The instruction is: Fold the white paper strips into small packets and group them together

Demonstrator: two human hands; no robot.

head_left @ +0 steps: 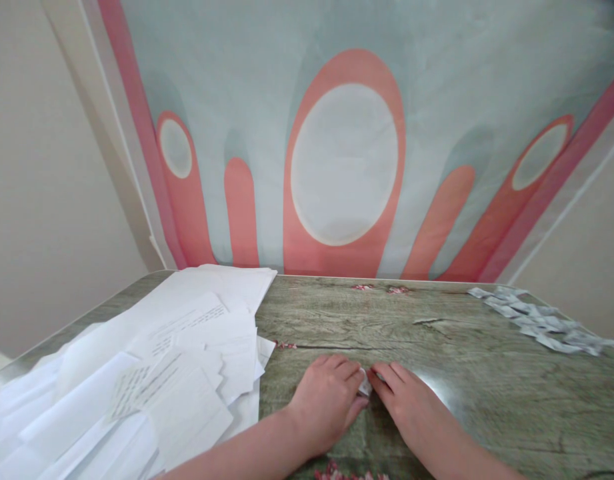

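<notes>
Both my hands rest on the wood-patterned table [437, 333] near its front edge. My left hand [327, 397] and my right hand [404, 400] meet at their fingertips, pressing on a small folded piece of white paper [365, 385]. Most of that paper is hidden under the fingers. The fingers of both hands are curled and pinched onto it.
A big loose heap of white printed sheets [167, 360] covers the table's left side. Several small folded papers [541, 320] lie at the far right. A wall hanging with pink arches and pale ovals [344, 167] stands behind the table.
</notes>
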